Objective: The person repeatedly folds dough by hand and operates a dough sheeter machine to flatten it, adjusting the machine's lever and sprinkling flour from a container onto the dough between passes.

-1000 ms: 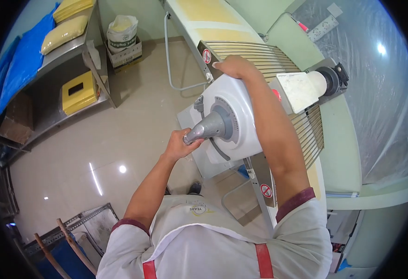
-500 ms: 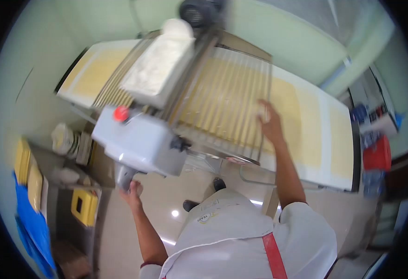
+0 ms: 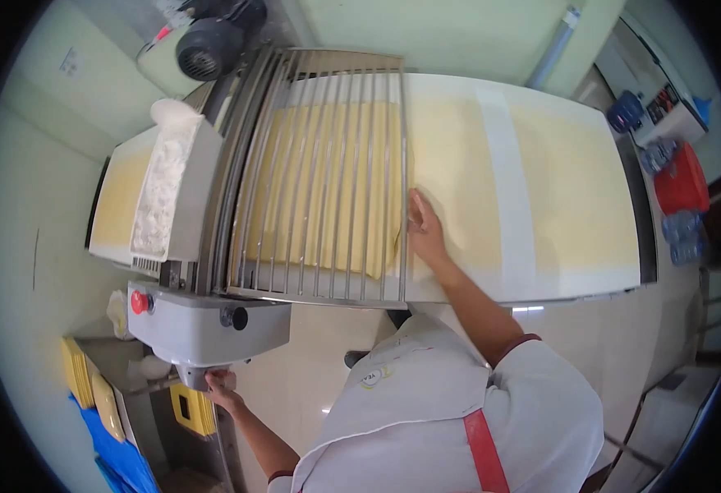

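Observation:
A thick yellow sheet of dough lies on the belt of a dough sheeter, beneath a metal bar guard. My right hand is at the guard's right edge beside the dough, fingers stretched out and nothing held. Down at the left, my left hand has its fingers round the grey handle under the sheeter's control housing. A red button and a black knob sit on that housing.
A white trough of flour rests across the sheeter left of the rollers. Behind it is a dark motor. Shelving with yellow containers stands at lower left. A red bin and water bottles are at far right.
My view has turned and levelled, so the sheeter appears further left. The dough now shows clearly under the guard. My right hand stays by the guard's edge, my left at the handle.

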Action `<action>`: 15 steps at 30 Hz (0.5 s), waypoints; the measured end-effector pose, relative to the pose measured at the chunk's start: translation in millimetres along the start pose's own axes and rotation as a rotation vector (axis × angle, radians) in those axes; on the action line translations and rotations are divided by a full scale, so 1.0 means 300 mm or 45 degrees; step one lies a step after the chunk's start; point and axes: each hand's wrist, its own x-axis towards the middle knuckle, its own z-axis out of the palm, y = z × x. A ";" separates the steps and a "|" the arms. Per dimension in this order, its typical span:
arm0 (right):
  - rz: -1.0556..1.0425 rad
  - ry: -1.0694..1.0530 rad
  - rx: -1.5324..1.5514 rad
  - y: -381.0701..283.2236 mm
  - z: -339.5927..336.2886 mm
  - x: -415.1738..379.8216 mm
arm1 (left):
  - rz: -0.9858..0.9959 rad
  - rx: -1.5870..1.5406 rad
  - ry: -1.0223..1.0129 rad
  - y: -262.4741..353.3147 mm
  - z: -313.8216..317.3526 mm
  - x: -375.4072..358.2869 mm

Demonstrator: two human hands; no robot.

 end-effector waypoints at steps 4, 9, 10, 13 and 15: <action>-0.340 -0.429 -1.058 -0.103 -0.016 0.131 | -0.065 -0.094 0.062 -0.056 -0.033 0.014; -0.971 -0.982 -1.080 -0.085 0.124 0.118 | -0.003 -0.089 0.101 -0.012 -0.010 0.000; -0.956 -1.054 -1.137 -0.105 0.112 0.107 | -0.064 -0.092 0.091 -0.008 -0.017 0.003; -0.843 -1.082 -1.297 -0.120 0.023 0.132 | -0.067 -0.090 0.147 0.046 0.015 -0.016; -0.592 -0.895 -1.183 -0.115 -0.086 0.193 | -0.054 -0.098 0.168 0.045 0.019 -0.011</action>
